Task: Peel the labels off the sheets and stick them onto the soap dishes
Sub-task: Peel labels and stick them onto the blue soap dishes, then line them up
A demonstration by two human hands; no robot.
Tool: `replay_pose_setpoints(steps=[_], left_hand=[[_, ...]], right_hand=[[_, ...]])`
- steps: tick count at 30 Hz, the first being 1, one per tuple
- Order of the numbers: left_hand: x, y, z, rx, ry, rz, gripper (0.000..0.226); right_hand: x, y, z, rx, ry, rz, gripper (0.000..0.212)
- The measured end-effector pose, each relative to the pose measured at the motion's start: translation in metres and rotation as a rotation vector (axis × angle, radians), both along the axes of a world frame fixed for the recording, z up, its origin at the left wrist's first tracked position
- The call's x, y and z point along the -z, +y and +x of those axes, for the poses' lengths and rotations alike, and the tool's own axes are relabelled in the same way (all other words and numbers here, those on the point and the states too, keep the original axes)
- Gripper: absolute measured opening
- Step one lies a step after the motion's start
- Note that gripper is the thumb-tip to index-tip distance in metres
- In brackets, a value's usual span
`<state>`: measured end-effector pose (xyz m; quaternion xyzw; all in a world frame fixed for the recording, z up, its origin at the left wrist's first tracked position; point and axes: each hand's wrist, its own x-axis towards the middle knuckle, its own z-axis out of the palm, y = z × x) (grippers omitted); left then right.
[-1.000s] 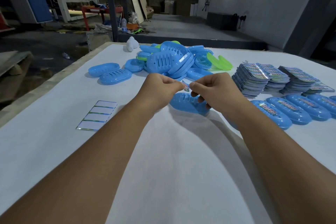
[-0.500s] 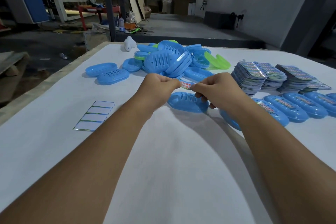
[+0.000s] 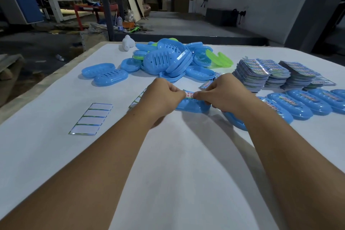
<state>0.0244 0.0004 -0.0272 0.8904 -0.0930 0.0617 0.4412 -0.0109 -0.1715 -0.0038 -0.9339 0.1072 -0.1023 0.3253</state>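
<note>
Your left hand and right hand pinch opposite ends of one label, held stretched just above a blue dish on the white worktop. A spent sheet lies well to the left. Unlabelled dishes form a pile behind. Sheet stacks sit at right, with labelled dishes in a row before them.

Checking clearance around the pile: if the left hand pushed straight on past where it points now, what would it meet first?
Probably the pile of blue oval plastic soap dishes straight beyond the left hand, which pinches the printed paper label with the right hand. Depth is unclear.
</note>
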Motion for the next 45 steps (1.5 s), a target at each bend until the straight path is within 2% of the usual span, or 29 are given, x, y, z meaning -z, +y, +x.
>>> replay_pose_setpoints(steps=[8,16,22,29,36,45], left_hand=[[-0.001,0.001,0.001,-0.014,0.003,0.1,0.029],[0.0,-0.003,-0.001,-0.048,-0.038,0.173,0.021],[0.002,-0.008,-0.004,-0.102,-0.151,0.296,0.031],[0.001,-0.016,-0.003,-0.185,-0.252,0.463,0.027],[0.001,-0.016,-0.003,-0.175,-0.252,0.429,0.019],[0.004,-0.014,-0.001,-0.179,-0.267,0.388,0.026]], right_hand=[[0.004,0.002,0.004,0.003,-0.02,-0.083,0.057],[0.009,0.003,0.009,-0.003,-0.066,-0.162,0.051],[0.01,0.009,0.009,0.018,-0.073,-0.252,0.048],[0.011,0.017,0.01,0.055,-0.096,-0.358,0.043],[0.012,0.013,0.014,0.053,-0.09,-0.453,0.048],[0.013,0.008,0.014,0.046,-0.066,-0.432,0.048]])
